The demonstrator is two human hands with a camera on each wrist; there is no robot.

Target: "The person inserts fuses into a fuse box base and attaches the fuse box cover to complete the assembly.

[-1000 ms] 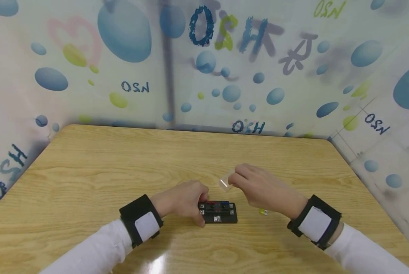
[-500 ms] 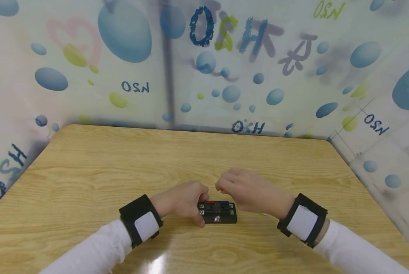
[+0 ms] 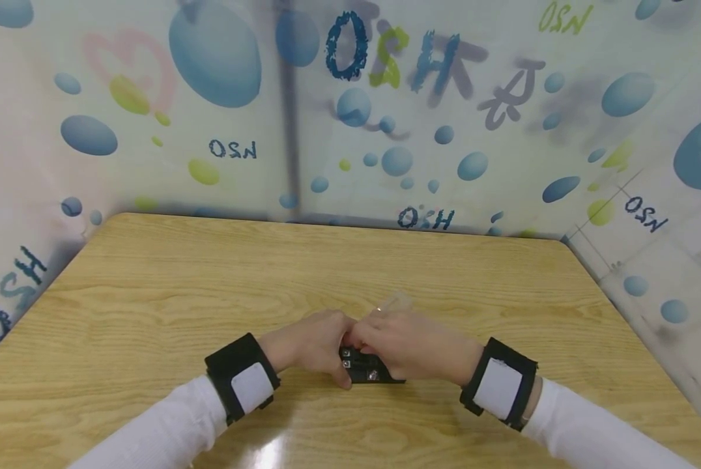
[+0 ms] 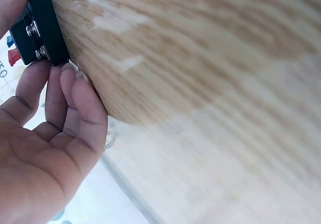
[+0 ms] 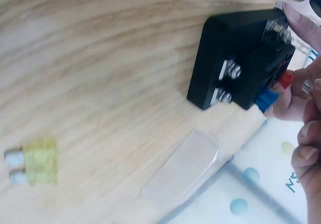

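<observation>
A black fuse block (image 3: 356, 372) with metal screw terminals lies on the table. My left hand (image 3: 311, 342) grips its left end, the thumb on the near edge and fingers on the far edge. Red (image 5: 286, 79) and blue (image 5: 267, 99) blade fuses stick up from the block in the right wrist view. Over the block's right part, my right hand (image 3: 417, 344) pinches a small blade fuse (image 5: 307, 87); metal prongs show, but its body is hidden by the fingertips. Whether the prongs touch the block cannot be seen.
A clear plastic cover (image 5: 183, 169) lies on the wooden table (image 3: 239, 273) just behind the right hand. On the right wrist's side, a loose yellow blade fuse (image 5: 40, 161) lies on the tabletop. A printed curtain (image 3: 350, 176) hangs beyond the table's far edge.
My right hand has moved left and down, from near the clear cover to over the fuse block, its fingertips now close to the left hand. The left hand has kept its grip in place.
</observation>
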